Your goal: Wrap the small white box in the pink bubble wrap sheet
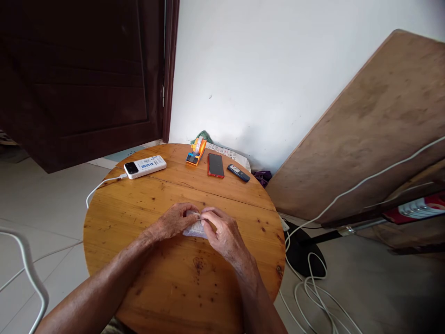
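Observation:
A small pale, whitish-lilac packet [195,230] lies near the middle of the round wooden table [153,273], partly covered by my fingers. My left hand [176,219] is closed on its left side, with the fingers curled over the far edge. From the right, my right hand [225,233] pinches the packet's top with thumb and forefinger. The fingertips of both hands almost meet there. What is inside the packet cannot be made out.
Toward the table's far side are a white power bank-like device [146,166] with a cable, an orange tape dispenser [197,150], a red-edged phone [216,165] and a dark handheld device [238,173]. White cables [316,297] coil on the floor at right. A brown board [365,120] leans against the wall.

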